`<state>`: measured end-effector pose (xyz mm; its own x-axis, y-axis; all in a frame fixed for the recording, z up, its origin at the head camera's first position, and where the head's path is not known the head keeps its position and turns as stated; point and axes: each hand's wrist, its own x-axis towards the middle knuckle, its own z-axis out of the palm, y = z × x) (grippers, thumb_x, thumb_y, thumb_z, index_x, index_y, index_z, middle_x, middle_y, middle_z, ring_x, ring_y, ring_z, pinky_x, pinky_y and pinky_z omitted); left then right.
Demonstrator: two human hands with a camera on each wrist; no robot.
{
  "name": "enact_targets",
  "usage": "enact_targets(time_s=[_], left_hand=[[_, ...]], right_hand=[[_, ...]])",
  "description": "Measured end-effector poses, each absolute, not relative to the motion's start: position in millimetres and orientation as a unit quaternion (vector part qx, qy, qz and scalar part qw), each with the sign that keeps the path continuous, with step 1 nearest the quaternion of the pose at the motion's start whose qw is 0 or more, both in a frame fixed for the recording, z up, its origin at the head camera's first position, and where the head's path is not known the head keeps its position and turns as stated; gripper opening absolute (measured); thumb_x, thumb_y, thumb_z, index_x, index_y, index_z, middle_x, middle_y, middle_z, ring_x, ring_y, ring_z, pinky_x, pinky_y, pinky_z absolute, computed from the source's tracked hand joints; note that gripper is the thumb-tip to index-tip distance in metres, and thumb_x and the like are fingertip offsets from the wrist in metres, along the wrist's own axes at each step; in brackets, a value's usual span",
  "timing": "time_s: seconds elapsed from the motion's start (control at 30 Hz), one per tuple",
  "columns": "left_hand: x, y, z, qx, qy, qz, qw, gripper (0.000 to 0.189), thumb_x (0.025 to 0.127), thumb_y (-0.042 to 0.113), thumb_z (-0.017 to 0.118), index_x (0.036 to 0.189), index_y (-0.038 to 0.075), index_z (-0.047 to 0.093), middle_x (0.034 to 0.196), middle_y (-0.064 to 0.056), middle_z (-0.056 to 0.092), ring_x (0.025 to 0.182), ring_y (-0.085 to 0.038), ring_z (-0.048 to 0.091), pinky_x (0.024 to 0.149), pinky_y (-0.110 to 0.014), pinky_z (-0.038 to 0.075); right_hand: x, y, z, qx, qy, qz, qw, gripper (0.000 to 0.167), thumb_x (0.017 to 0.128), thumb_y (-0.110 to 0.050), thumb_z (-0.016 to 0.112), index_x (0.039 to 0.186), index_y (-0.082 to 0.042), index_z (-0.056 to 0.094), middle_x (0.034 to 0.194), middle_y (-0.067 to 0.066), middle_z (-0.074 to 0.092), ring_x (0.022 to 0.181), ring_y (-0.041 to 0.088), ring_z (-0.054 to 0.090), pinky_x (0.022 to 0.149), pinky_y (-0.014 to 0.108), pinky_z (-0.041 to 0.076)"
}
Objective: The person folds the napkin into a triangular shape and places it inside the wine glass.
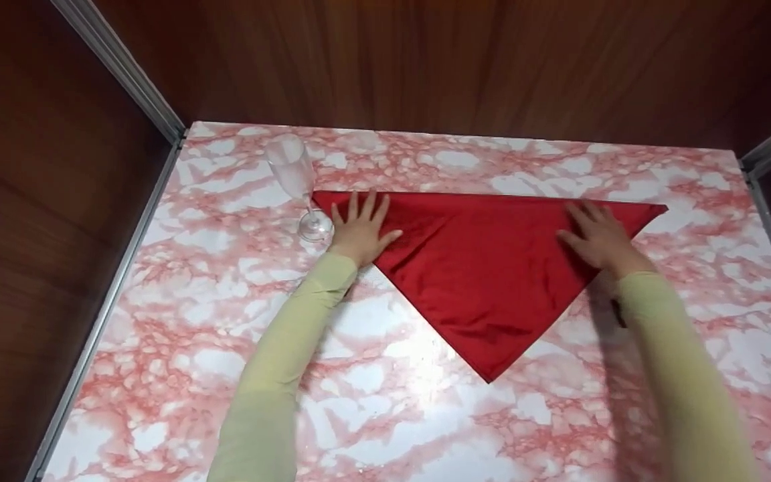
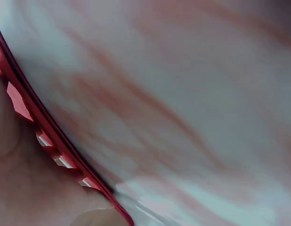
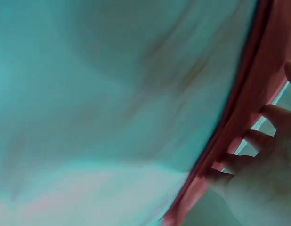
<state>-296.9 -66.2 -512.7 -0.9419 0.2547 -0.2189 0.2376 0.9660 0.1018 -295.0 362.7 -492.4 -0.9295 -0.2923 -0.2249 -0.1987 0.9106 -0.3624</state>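
Note:
A red cloth (image 1: 486, 268) lies folded into a triangle, its long edge at the back and one corner pointing toward me. On its left part my left hand (image 1: 359, 237) rests flat with the fingers spread. My right hand (image 1: 600, 241) rests spread on the right part, near the long edge. Both wrist views show the fingers along the dark-hemmed edge of the cloth (image 2: 46, 120), (image 3: 225, 127). Just left of my left hand a clear stemmed glass (image 1: 290, 167) stands by the cloth's left corner.
The table (image 1: 225, 375) has a red and white marbled top. A brown wood panel (image 1: 425, 67) rises behind it, and another (image 1: 37, 201) stands on the left, with metal trim (image 1: 111, 294) along the table's side.

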Motion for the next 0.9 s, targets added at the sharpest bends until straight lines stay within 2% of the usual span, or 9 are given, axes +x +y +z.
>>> enact_targets(time_s=[0.2, 0.43, 0.67, 0.9], left_hand=[[-293.3, -80.5, -510.8, 0.079, 0.990, 0.010, 0.113, 0.080, 0.093, 0.069, 0.025, 0.155, 0.022, 0.005, 0.159, -0.014, -0.001, 0.140, -0.047, -0.003, 0.109, -0.062, 0.000], [-291.5, -82.4, -508.7, 0.024, 0.993, -0.036, 0.111, 0.086, 0.089, 0.075, 0.020, 0.155, 0.021, 0.006, 0.155, -0.028, 0.005, 0.136, -0.055, 0.005, 0.110, -0.060, 0.002], [-302.9, -84.4, -506.4, 0.035, 0.991, -0.029, 0.123, 0.089, 0.087, 0.076, 0.023, 0.155, 0.021, 0.006, 0.155, -0.027, 0.006, 0.136, -0.055, 0.010, 0.109, -0.063, 0.004], [-304.8, -95.3, -515.3, 0.057, 0.995, 0.014, 0.082, 0.085, 0.089, 0.074, 0.025, 0.155, 0.023, 0.008, 0.156, -0.023, 0.004, 0.138, -0.052, 0.001, 0.109, -0.062, 0.005]], right_hand=[[-287.8, 409.6, -484.9, -0.043, 0.965, -0.179, 0.188, 0.084, 0.097, -0.057, 0.035, 0.152, -0.004, 0.000, 0.150, 0.034, -0.007, 0.133, 0.058, -0.011, 0.101, 0.072, 0.002], [-277.5, 422.4, -480.3, 0.006, 0.959, -0.196, 0.204, 0.091, 0.093, -0.064, 0.036, 0.151, -0.008, -0.007, 0.150, 0.031, -0.018, 0.133, 0.057, -0.012, 0.098, 0.074, 0.008], [-275.3, 424.4, -479.7, 0.022, 0.957, -0.199, 0.210, 0.094, 0.091, -0.066, 0.037, 0.151, -0.011, -0.008, 0.151, 0.029, -0.019, 0.133, 0.057, -0.009, 0.098, 0.075, 0.010], [-273.5, 424.0, -483.6, 0.013, 0.958, -0.209, 0.198, 0.092, 0.093, -0.064, 0.037, 0.152, -0.009, -0.007, 0.151, 0.028, -0.020, 0.135, 0.053, -0.012, 0.101, 0.072, 0.008]])
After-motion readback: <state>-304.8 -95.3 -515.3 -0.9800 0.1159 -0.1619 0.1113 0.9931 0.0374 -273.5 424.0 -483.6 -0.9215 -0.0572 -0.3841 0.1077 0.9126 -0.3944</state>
